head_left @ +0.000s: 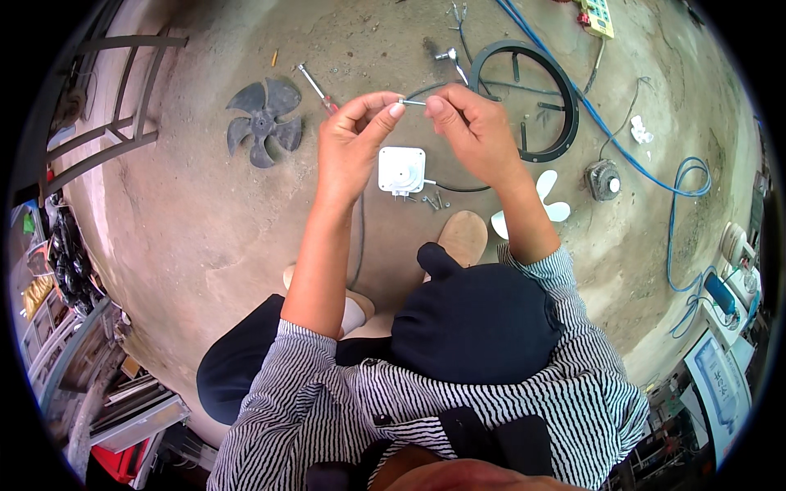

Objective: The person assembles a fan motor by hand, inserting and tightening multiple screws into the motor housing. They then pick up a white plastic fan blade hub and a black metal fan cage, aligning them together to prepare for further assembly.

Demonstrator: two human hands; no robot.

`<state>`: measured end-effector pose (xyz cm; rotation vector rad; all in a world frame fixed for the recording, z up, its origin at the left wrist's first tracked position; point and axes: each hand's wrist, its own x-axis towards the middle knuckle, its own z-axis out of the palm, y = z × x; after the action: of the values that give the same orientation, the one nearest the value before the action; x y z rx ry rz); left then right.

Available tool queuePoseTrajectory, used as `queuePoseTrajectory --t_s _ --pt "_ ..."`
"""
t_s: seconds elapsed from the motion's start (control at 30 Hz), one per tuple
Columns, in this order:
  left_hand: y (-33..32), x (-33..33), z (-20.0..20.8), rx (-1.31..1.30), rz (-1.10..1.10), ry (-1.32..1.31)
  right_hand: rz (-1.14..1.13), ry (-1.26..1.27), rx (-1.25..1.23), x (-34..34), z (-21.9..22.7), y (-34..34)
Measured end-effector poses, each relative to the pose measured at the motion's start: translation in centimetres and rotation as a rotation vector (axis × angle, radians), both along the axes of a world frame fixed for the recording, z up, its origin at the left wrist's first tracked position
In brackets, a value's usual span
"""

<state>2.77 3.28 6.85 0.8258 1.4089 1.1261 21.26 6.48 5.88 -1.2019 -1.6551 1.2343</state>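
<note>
A thin metal screw point(414, 102) is held level between my two hands, above the floor. My left hand point(350, 146) pinches one end of it between thumb and forefinger. The other end sits in the closed thumb and fingers of my right hand point(476, 135). Below them on the floor lies a square white motor unit point(401, 176) with a round hub in its middle and a dark cable running off to the right. Several small screws point(436, 200) are scattered just beside it.
Left of my hands lie a black fan blade point(263, 124) and a screwdriver point(314, 84). On the right are a black ring frame point(571, 102), a white fan blade point(557, 211), a small motor point(604, 180) and blue cable point(610, 127). A metal frame point(98, 135) stands far left.
</note>
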Motion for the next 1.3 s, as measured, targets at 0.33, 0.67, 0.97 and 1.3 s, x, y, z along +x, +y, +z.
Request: queuePoseTrajectory --t_s 0.33,0.67,0.97,1.3 --pt "-0.1 -0.3 -0.3 -0.01 -0.025 0.029 0.006 -0.082 -0.015 0.2 0.3 0.1" --pt "-0.1 -0.3 0.1 -0.043 -0.054 0.071 -0.011 -0.032 -0.057 0.0 0.7 0.2" --pt "-0.3 0.4 0.4 -0.064 0.041 -0.046 -0.033 0.012 0.041 -0.3 -0.1 0.1" --pt "-0.4 0.9 0.5 -0.057 0.066 -0.086 -0.13 0.048 0.058 -1.3 -0.7 -0.3"
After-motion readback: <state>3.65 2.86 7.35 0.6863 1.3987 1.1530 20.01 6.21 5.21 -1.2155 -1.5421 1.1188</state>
